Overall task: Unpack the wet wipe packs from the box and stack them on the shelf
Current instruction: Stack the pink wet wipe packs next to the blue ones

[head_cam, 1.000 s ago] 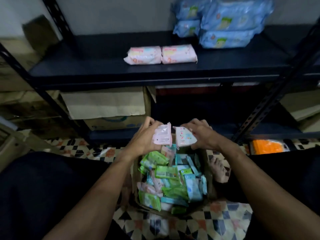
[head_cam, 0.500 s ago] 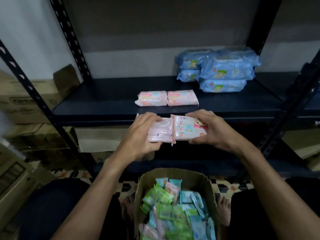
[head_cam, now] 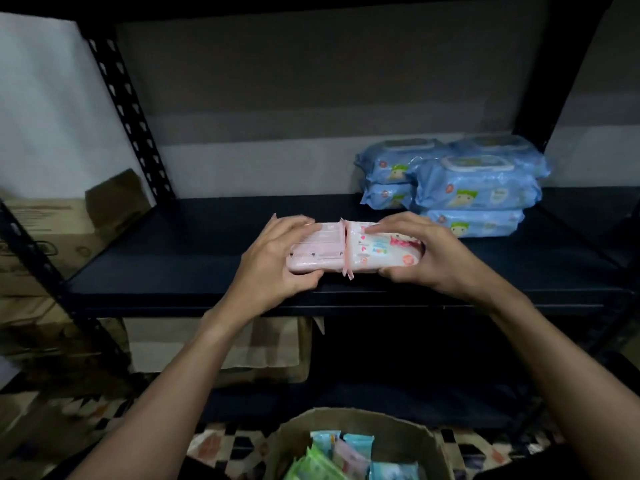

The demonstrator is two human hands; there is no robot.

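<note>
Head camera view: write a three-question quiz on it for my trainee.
1. True or false: the left hand and the right hand each hold a pink wet wipe pack.
2. Where on the shelf do the blue wet wipe packs sit? A left end, B right end, C front middle.
3. Short answer: is the cardboard box empty?
Key: 1 true; 2 B; 3 no, packs lie inside.
</note>
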